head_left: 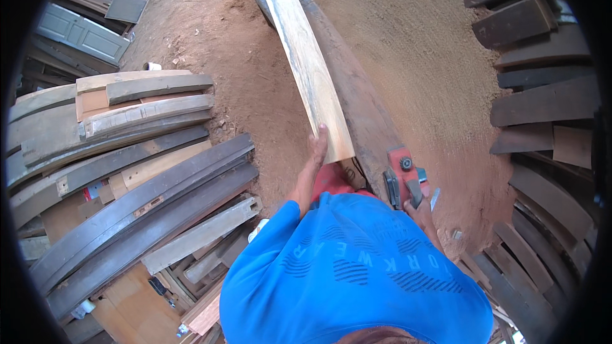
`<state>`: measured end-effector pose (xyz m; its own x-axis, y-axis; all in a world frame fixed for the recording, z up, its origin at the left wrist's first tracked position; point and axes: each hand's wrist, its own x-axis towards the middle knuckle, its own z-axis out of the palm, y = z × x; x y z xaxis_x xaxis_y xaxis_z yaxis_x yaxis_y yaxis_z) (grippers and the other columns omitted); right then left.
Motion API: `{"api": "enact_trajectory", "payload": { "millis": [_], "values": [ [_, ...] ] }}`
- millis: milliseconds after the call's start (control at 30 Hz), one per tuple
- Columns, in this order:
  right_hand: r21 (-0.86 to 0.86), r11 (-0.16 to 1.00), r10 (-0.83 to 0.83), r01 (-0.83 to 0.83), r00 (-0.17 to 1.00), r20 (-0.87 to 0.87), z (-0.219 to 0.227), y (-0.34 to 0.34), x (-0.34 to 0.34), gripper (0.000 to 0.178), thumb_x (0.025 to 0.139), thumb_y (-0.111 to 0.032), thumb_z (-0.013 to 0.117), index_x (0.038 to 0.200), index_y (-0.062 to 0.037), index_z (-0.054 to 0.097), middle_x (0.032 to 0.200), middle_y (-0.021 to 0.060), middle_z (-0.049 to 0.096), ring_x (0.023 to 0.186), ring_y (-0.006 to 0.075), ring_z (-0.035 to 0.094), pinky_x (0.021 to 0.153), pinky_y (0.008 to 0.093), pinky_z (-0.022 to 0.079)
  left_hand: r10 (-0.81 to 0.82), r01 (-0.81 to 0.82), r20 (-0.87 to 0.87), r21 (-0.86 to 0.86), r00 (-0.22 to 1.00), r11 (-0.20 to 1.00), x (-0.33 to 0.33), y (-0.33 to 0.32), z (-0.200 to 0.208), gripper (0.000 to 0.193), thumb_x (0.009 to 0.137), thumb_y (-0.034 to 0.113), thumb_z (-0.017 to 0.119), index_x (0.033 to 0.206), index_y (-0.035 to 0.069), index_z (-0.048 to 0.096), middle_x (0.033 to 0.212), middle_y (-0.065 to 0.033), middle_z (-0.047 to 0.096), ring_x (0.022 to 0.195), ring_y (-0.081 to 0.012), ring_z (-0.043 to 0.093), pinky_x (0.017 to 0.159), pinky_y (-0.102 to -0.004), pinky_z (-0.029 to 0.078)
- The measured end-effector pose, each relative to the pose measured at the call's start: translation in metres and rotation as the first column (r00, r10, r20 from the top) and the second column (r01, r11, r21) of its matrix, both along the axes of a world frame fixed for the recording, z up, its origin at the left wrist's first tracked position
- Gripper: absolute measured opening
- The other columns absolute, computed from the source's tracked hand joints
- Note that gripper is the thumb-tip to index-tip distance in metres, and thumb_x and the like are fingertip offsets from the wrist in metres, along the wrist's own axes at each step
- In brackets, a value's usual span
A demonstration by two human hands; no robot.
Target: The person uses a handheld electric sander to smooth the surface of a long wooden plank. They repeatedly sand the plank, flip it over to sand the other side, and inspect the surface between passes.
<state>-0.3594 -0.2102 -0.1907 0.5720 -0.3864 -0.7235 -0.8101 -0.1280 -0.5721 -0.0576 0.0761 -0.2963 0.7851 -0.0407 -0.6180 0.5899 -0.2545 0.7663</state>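
A long pale wooden plank [309,67] with dark streaks runs from the far top down toward me, its near end just ahead of my body. My left hand [317,146] grips its left edge close to that end; some of the fingers are hidden beneath it. To the right of the plank, a red and grey electric planer [400,172] is in my right hand [417,211], which closes round its rear handle. The planer is apart from the plank, beside a dark, worn wooden board [354,83] that lies under and along the plank.
Stacks of old beams and boards [146,172] fill the left side, with a panelled door [83,32] farther back. More dark timbers [542,102] line the right. Sawdust [421,51] covers the brown ground [236,57] right of the board.
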Motion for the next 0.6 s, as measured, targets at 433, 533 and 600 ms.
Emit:
{"api": "enact_trajectory", "payload": {
  "millis": [433, 533, 600],
  "values": [
    [0.317, 0.946, -0.073, -0.064, 0.912, 0.404, 0.090, 0.015, 0.143, 0.040, 0.096, -0.038, 0.063, 0.110, -0.0015, 0.060, 0.078, 0.0014, 0.059, 0.064, 0.0085, 0.058, 0.053, 0.0275, 0.047, 0.005, 0.018, 0.191, -0.119, 0.982, 0.993, 0.012, -0.031, -0.056, 0.075, 0.110, 0.055, 0.023, 0.146, -0.006, 0.048, 0.137, -0.0232, 0.061, 0.128, -0.0332, 0.059, 0.111, -0.0402, 0.043],
    [0.405, 0.914, -0.114, -0.041, 0.930, 0.350, 0.079, 0.030, 0.163, 0.046, 0.099, -0.047, 0.057, 0.108, -0.0017, 0.060, 0.075, 0.0001, 0.057, 0.062, 0.0096, 0.056, 0.052, 0.0285, 0.047, 0.149, -0.095, 0.259, -0.213, 0.954, 0.973, 0.003, -0.052, -0.042, 0.079, 0.110, 0.058, 0.019, 0.144, -0.006, 0.051, 0.135, -0.0190, 0.064, 0.125, -0.0280, 0.061, 0.110, -0.0372, 0.044],
    [0.383, 0.920, -0.064, -0.080, 0.935, 0.349, 0.065, 0.038, 0.165, 0.049, 0.099, -0.049, 0.056, 0.111, -0.0008, 0.059, 0.075, 0.0017, 0.057, 0.062, 0.0102, 0.056, 0.054, 0.0301, 0.049, 0.134, -0.081, 0.248, -0.214, 0.959, 0.974, 0.004, -0.051, -0.033, 0.083, 0.109, 0.060, 0.016, 0.145, -0.006, 0.050, 0.136, -0.0186, 0.063, 0.125, -0.0278, 0.061, 0.111, -0.0372, 0.043]
  ]
}}
